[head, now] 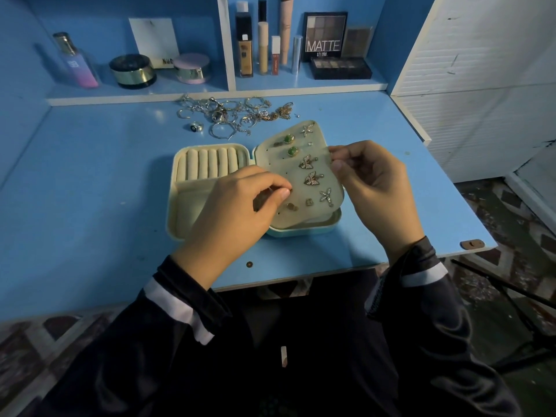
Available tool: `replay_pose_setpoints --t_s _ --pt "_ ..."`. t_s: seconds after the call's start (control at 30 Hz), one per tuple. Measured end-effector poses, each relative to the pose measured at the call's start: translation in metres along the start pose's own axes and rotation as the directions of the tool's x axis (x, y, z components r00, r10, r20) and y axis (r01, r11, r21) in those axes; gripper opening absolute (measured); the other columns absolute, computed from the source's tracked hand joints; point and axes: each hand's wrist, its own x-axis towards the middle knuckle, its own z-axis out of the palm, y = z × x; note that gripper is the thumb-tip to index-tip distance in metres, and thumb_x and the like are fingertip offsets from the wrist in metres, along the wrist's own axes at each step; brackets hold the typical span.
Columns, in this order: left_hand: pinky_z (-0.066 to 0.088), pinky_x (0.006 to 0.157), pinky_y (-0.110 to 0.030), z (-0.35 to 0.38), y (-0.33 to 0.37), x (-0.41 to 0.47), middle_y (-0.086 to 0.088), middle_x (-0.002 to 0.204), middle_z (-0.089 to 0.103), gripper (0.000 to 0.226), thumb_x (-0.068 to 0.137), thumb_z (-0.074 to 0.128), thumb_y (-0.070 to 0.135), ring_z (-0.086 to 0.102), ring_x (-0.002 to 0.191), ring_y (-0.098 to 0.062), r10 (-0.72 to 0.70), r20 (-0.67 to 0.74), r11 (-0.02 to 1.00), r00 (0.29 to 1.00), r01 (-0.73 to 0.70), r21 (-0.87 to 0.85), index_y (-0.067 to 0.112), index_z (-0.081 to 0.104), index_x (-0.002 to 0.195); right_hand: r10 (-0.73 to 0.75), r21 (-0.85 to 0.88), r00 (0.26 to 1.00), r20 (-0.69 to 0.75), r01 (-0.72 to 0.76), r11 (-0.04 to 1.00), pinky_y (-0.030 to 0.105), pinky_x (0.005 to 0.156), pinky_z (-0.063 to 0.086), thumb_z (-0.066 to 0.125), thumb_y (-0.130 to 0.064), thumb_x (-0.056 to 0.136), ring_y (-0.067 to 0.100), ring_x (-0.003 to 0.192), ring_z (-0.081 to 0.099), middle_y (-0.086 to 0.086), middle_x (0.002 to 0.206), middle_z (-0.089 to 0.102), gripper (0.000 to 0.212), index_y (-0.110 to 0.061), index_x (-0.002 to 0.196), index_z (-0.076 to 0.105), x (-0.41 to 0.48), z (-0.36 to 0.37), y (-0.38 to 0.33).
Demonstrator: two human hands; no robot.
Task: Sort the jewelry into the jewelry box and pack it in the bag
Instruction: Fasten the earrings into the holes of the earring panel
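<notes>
An open jewelry box [180, 188] lies on the blue desk, its left half lined with cream ring rolls [210, 164]. Over the right half a cream earring panel [301, 176] is tilted up, studded with green, butterfly and starfish earrings. My right hand [373, 188] pinches the panel's right edge. My left hand [240, 206] pinches a small earring at the panel's left side; the piece is mostly hidden by my fingers. A pile of loose rings, hoops and chains [234, 114] lies behind the box.
Cosmetics stand on the back shelf: a perfume bottle [75, 61], jars [132, 70], foundation tubes [245, 46] and eyeshadow palettes [325, 34]. A white cabinet [481, 85] bounds the desk's right side. The desk's front edge runs just below the box.
</notes>
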Motion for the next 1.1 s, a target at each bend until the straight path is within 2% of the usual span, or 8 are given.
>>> replay_pose_setpoints --t_s 0.13,0.27,0.33,0.47,0.6,0.77,0.93,1.1 --pt "0.044 0.079 -0.010 -0.002 0.002 -0.006 0.007 0.099 0.069 0.019 0.091 0.068 0.030 0.057 0.085 0.001 -0.003 0.004 1.000 1.000 0.003 0.003 0.020 0.076 0.106 -0.003 0.011 1.000 0.001 0.003 1.000 0.033 0.083 0.055 0.059 -0.005 0.089 0.018 0.090 0.067 0.004 0.102 0.072 0.006 -0.010 0.090 0.063 0.000 0.001 -0.004" --pt "0.039 0.085 -0.005 -0.003 0.007 -0.012 0.010 0.109 0.067 0.052 0.079 0.065 0.060 0.056 0.096 0.002 -0.032 0.025 0.999 0.999 0.031 0.030 0.021 0.073 0.113 -0.007 0.029 1.000 -0.002 0.007 1.000 0.031 0.081 0.055 0.059 0.000 0.090 0.016 0.087 0.066 0.006 0.102 0.072 0.013 -0.012 0.087 0.062 0.001 0.003 -0.010" --pt "0.037 0.088 -0.003 -0.004 0.011 -0.016 0.009 0.110 0.066 0.062 0.070 0.069 0.063 0.055 0.098 0.002 -0.032 0.018 0.999 0.999 0.032 0.023 0.019 0.073 0.114 -0.011 0.029 1.000 -0.002 0.011 1.000 0.028 0.080 0.054 0.059 0.001 0.091 0.014 0.086 0.066 0.005 0.102 0.072 0.014 -0.012 0.087 0.062 0.002 0.005 -0.013" --pt "0.036 0.089 -0.001 -0.003 0.012 -0.019 0.004 0.111 0.067 0.059 0.068 0.083 0.049 0.055 0.099 0.000 -0.039 -0.008 0.999 0.999 0.039 0.010 0.014 0.073 0.115 -0.013 0.034 1.000 -0.008 0.013 0.999 0.028 0.080 0.054 0.059 -0.001 0.090 0.016 0.089 0.067 0.005 0.101 0.072 0.016 -0.015 0.085 0.062 0.004 0.008 -0.019" --pt "0.043 0.084 -0.005 -0.002 0.011 -0.021 0.005 0.108 0.067 0.053 0.072 0.083 0.044 0.057 0.093 0.000 -0.053 -0.046 0.998 0.998 0.052 -0.022 0.014 0.073 0.115 -0.018 0.084 1.000 0.012 0.017 0.996 0.030 0.083 0.054 0.060 -0.004 0.090 0.020 0.094 0.068 0.010 0.103 0.072 0.006 -0.009 0.088 0.063 0.006 0.011 -0.024" --pt "0.052 0.088 -0.019 -0.008 0.007 -0.023 0.011 0.107 0.069 0.050 0.074 0.078 0.048 0.063 0.096 0.000 -0.126 -0.061 0.982 0.990 0.115 -0.153 0.020 0.072 0.115 0.032 0.337 0.998 0.045 -0.046 0.940 0.033 0.087 0.052 0.057 -0.003 0.092 0.025 0.095 0.066 0.016 0.103 0.071 0.003 -0.004 0.090 0.060 0.008 0.015 -0.027" --pt "0.049 0.085 -0.009 -0.015 0.010 -0.023 0.017 0.103 0.069 0.044 0.075 0.080 0.041 0.064 0.093 0.007 -0.184 -0.043 0.961 0.982 0.170 -0.219 0.022 0.072 0.114 0.141 0.456 0.990 0.010 -0.130 0.880 0.029 0.075 0.048 0.052 0.002 0.095 0.020 0.078 0.057 0.011 0.083 0.067 0.011 -0.005 0.088 0.058 0.001 0.021 -0.019" --pt "0.055 0.093 -0.029 -0.017 0.003 -0.025 0.012 0.106 0.073 0.047 0.071 0.082 0.043 0.069 0.097 -0.002 -0.263 0.004 0.900 0.965 0.247 -0.358 0.024 0.072 0.112 0.211 0.467 0.975 0.073 -0.221 0.856 0.023 0.065 0.047 0.055 0.007 0.091 0.017 0.069 0.056 0.007 0.072 0.064 0.013 -0.003 0.084 0.058 -0.009 0.028 -0.017"
